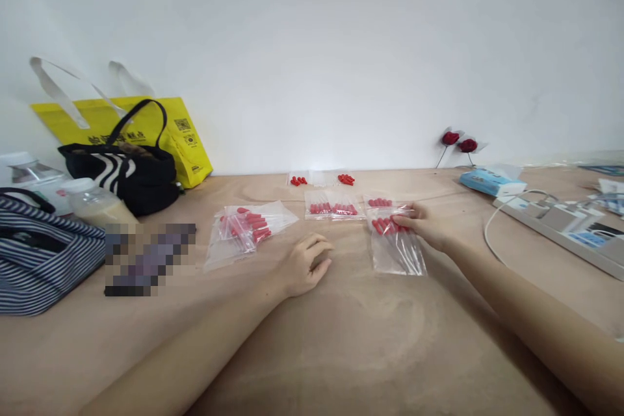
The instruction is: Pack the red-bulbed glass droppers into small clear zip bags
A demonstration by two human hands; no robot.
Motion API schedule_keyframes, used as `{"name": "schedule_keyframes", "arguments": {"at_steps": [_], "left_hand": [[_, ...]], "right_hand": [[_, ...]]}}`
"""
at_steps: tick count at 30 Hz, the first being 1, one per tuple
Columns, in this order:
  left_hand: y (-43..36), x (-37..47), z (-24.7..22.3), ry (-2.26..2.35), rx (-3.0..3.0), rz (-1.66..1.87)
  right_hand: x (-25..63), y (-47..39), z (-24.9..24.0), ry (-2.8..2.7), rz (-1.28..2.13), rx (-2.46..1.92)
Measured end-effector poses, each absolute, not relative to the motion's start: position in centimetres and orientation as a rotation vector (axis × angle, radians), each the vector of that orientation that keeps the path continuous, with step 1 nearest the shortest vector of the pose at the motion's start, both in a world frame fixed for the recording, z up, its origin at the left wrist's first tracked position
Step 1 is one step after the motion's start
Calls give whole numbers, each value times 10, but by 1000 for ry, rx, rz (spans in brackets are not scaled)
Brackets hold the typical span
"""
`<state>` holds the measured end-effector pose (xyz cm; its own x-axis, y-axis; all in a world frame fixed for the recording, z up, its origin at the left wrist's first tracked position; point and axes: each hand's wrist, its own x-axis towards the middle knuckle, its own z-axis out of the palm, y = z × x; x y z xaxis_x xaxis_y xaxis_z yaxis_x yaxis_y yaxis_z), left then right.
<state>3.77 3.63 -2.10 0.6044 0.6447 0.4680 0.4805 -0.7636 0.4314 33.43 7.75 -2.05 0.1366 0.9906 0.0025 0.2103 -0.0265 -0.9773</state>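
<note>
My left hand (303,268) rests on the wooden table (341,351), its fingers loosely bent and apart, with nothing in it. To the right, my right hand (423,226) pinches the upper right edge of a clear plastic bag (398,257) that has several red, rounded sticks (383,226) in its upper part. Just behind it lies another bag with red pieces (379,203). Two small bags of red pieces (332,209) lie side by side in the middle. Left of my left hand is a loose pile of clear bags (227,244) and red sticks (253,218).
Red pieces (299,181) lie on clear bags by the wall. At left stand a yellow bag (190,149), a black bag (141,182), a bottle (104,205) and a striped bag (43,260). A tissue pack (490,182) and a power strip (560,227) are at right.
</note>
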Motion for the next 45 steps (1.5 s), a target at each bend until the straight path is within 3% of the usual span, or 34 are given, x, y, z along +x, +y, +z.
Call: {"name": "schedule_keyframes", "arguments": {"at_steps": [4,10,13,18,25,30,45], "left_hand": [[37,53,-22,1035,2072,1008],[62,63,-6,972,1537,1191],[72,46,11,1020,1732,1336],[75,11,14,1023,2460,1435],[71,0,-19,851,2805,1206],[47,3,-16,891,2946,979],[48,-5,-17,503,3439,1068]], "right_hand": [[296,55,-14,-1250,1331,-1080],[227,69,9,-1346,1231,-825],[213,79,22,-1532,911,-772],[215,81,14,-1919,38,-597],[229,71,-30,-2170,-447,-442],[237,60,-36,-2263,-603,-483],[253,53,-33,-2369,-645,-393]]}}
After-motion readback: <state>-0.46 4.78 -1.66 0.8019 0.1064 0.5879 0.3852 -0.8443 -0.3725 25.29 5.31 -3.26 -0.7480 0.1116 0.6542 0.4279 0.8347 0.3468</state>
